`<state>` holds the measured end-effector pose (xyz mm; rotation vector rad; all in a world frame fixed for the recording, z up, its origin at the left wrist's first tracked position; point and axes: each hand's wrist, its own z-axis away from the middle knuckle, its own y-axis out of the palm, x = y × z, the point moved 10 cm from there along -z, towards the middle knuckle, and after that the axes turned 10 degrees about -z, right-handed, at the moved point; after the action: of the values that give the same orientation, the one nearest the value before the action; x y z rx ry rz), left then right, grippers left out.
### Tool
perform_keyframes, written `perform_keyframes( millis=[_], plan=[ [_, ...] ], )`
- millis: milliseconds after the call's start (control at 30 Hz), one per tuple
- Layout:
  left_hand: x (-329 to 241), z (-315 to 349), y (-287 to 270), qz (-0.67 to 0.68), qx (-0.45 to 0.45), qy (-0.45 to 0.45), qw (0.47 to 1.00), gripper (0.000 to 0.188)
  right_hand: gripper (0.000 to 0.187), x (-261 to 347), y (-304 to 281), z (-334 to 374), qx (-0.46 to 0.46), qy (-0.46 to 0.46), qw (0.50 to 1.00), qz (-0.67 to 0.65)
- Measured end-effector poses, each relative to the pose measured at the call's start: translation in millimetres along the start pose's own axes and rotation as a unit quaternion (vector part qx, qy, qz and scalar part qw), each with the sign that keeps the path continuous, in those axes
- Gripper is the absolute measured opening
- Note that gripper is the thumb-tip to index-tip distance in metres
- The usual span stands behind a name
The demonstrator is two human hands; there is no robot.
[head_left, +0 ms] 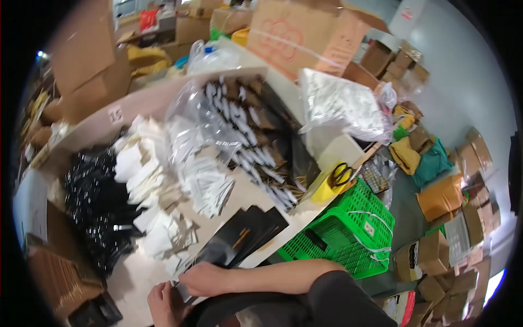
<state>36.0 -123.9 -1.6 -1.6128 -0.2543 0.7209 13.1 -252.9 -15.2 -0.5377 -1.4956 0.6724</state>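
Observation:
At the table's near edge my two hands are close together. My right hand [206, 279] is closed, its fingers pinched at something dark and flat that I cannot make out. Just left of it, my left hand [162, 303] is curled around the same spot, and what it holds is mostly hidden. Beyond my right hand lies a fanned stack of flat black pouches [239, 234] with small gold print. A loose heap of white paper pieces [160, 229] lies ahead of my hands, and a pile of shiny black plastic packets [98, 204] is at the left.
A clear plastic bag [188, 117] lies behind the white papers, beside white-tagged dark items [245, 136]. Black-handled scissors [342, 173] stand in a yellow holder [326, 185]. A green basket [359, 218] is right of the table. Cardboard boxes [294, 35] and sacks surround the area.

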Motion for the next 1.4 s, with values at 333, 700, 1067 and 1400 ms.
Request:
perform_keyframes(
  millis=[333,700,1067,1400],
  plan=[
    [-97,-55,-12,0.079,-0.040,0.086,0.992,0.062,0.037,-165,-454,174,-0.353,0.178,0.717,0.574],
    [-80,-53,2,0.080,-0.076,0.061,0.992,0.048,0.044,-100,-454,136,-0.248,0.118,0.817,0.507],
    [-71,-66,-8,0.075,-0.083,0.040,0.993,0.039,0.013,-53,-591,250,-0.630,-0.051,0.606,0.482],
    [-91,-53,9,0.033,-0.053,0.024,0.998,0.043,0.010,-109,-689,398,-0.888,-0.049,0.391,0.239]
  ],
)
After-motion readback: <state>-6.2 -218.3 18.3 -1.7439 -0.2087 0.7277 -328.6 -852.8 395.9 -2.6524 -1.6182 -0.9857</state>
